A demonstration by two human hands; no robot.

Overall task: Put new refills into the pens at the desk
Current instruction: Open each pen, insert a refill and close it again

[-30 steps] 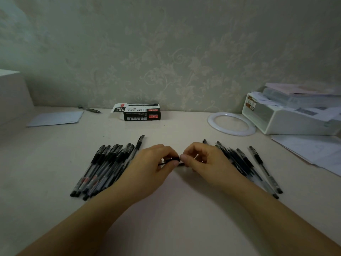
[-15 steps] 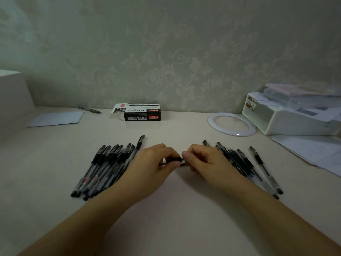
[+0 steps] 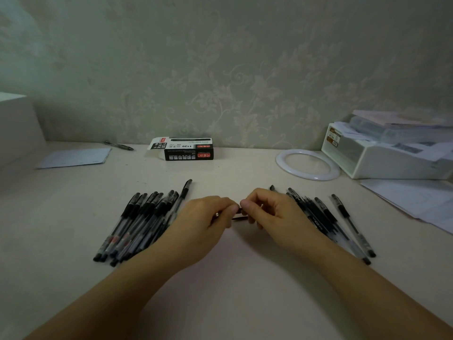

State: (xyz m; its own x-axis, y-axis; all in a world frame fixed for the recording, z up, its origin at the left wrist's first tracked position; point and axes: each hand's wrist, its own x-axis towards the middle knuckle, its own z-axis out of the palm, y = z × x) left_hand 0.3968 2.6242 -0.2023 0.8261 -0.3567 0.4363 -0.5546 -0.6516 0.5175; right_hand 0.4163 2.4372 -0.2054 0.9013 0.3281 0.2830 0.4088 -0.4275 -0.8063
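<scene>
Head view. Your left hand (image 3: 206, 217) and right hand (image 3: 272, 212) meet at mid-tabletop, fingers curled, both pinching one thin black pen part (image 3: 239, 215). Whether it is a refill or a barrel cannot be told, as the fingers cover most of it. Its long axis runs left to right, from one set of fingers straight to the other, so a push or pull along that line is likely what the next move calls for; neither hand is nearer.

To the outside of the left fingers lies a fanned row of black-capped clear pens (image 3: 142, 222); outside the right fingers lies a second group of similar black pens (image 3: 326, 219), all on the pale tabletop (image 3: 232, 290).

Beyond the fingers, near the wall, stands an open black-and-white cardboard box with red labels (image 3: 187, 152). It reads "1120"; the smaller print is illegible.
</scene>
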